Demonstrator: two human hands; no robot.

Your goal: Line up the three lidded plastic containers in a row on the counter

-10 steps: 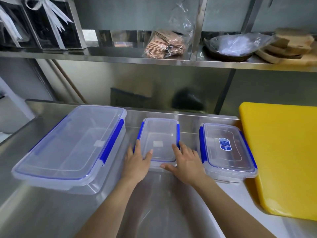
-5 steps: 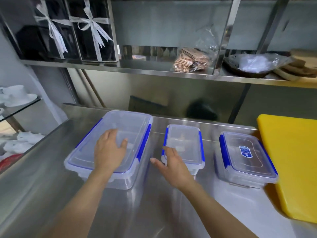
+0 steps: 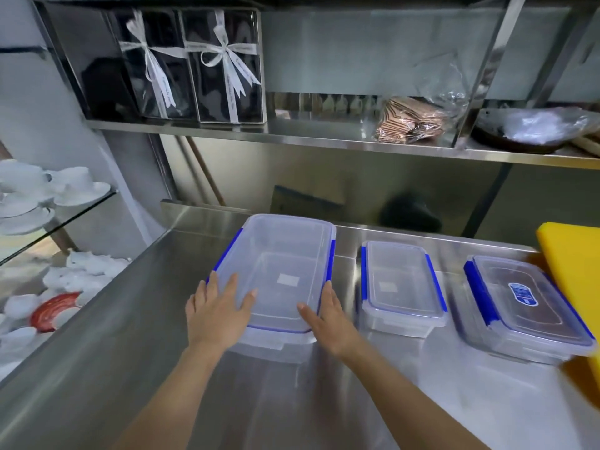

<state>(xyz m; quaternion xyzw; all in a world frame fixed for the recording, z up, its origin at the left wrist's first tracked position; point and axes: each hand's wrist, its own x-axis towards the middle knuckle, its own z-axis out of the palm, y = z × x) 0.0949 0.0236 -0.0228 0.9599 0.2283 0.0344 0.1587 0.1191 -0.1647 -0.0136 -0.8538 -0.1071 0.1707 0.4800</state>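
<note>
Stainless counter (image 3: 324, 401) under a steel shelf (image 3: 324, 141), kitchen prep corner. Large container (image 3: 279, 274) at the left of the three, lid on, blue clips down both long sides, front end nearest the body. Left hand (image 3: 217, 313) flat on the near left corner, fingers spread over the lid edge — right hand (image 3: 328, 316) laid along the near right side, fingers together, thumb on the lid. Pressing and steadying rather than pinching. Step in hand, by the look of it: squaring the big one up. Small container (image 3: 401, 284) just beside, apart; third container (image 3: 522, 306) further right, skewed, far corner up against a yellow cutting board (image 3: 571, 254). Next move likely calls for a gentle slide to bring front edges level — then straightening the skewed one. White cups (image 3: 39, 190) on a glass shelf far left, well clear.
</note>
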